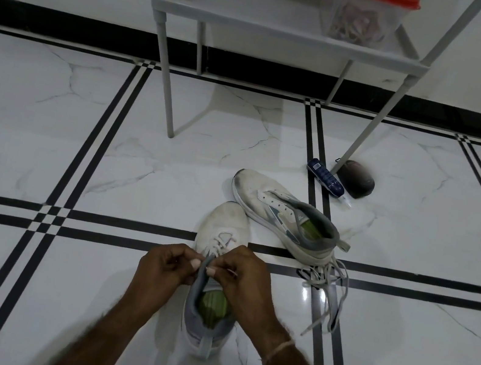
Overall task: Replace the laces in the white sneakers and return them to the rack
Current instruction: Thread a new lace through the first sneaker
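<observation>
Both forearms reach to the near sneaker (pixel 222 230), toe pointing away toward the rack (pixel 279 25). Beyond, the unlaced sneaker (pixel 279 211) angles toe up-left. Left hand (pixel 165 264) and right hand (pixel 244 274) pinch its lace (pixel 222 241); loose lace (pixel 328 289) lies right.

marble floor (pixel 108 159) carries two sneakers (pixel 284 216), loose laces (pixel 326 287), rack (pixel 165 88).

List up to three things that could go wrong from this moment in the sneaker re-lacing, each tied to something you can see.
1. The loose laces trail across the floor beside the unlaced sneaker; they could snag or be stepped on.
2. Both hands, left hand and right hand, pinch the lace at the near sneaker's tongue; a missed eyelet could go unnoticed.
3. The small bottle by the rack leg could get knocked.
</observation>
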Demonstrator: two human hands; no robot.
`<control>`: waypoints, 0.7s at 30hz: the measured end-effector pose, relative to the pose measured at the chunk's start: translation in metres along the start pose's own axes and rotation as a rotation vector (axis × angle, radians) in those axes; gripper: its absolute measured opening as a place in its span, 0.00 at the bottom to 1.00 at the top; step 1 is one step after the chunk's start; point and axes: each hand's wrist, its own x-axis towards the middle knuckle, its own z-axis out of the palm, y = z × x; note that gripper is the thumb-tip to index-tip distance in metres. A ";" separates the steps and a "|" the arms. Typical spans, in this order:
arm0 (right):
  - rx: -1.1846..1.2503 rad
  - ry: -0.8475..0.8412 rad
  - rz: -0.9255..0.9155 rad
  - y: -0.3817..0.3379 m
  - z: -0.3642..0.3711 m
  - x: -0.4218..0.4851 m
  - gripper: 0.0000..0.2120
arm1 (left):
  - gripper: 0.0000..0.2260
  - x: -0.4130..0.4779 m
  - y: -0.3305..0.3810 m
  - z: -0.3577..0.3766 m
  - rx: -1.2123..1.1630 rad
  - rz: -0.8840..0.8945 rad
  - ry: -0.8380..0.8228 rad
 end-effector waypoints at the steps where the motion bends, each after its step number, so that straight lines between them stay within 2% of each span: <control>1: 0.024 -0.002 0.003 0.001 -0.001 0.000 0.06 | 0.04 0.001 0.000 0.001 0.009 -0.002 0.015; 4: 0.118 -0.028 0.069 -0.001 -0.004 -0.002 0.09 | 0.05 0.003 -0.002 0.005 0.122 -0.009 0.034; 6: 0.059 -0.051 0.045 0.001 -0.008 -0.001 0.11 | 0.07 0.003 -0.002 0.007 0.166 -0.036 0.042; 9: -0.249 -0.004 -0.043 0.000 -0.015 0.000 0.15 | 0.09 0.005 0.003 0.004 0.055 -0.144 0.123; 11: -0.271 0.051 -0.055 -0.002 -0.019 -0.001 0.19 | 0.10 0.004 0.011 0.003 -0.030 -0.179 0.181; 13: -0.194 0.048 0.009 -0.005 -0.020 -0.003 0.21 | 0.11 0.004 0.022 0.000 -0.091 -0.173 0.252; 14: -0.166 0.030 0.048 -0.006 -0.020 -0.003 0.20 | 0.12 0.007 0.027 -0.002 -0.191 -0.188 0.288; 16: -0.169 0.003 0.085 -0.005 -0.018 -0.003 0.15 | 0.13 0.016 0.038 -0.011 -0.566 -0.234 0.341; 18: -0.190 0.022 0.074 -0.002 -0.017 -0.004 0.11 | 0.13 0.022 0.042 -0.027 -0.841 -0.201 0.371; 19: -0.209 0.035 0.060 -0.001 -0.017 -0.004 0.09 | 0.13 0.023 0.038 -0.035 -0.792 -0.143 0.381; 20: -0.239 0.036 0.043 -0.002 -0.017 -0.005 0.08 | 0.12 0.022 0.034 -0.041 -0.568 -0.054 0.388; 21: -0.270 0.032 0.028 -0.004 -0.018 -0.007 0.07 | 0.11 0.020 0.028 -0.044 -0.239 0.054 0.363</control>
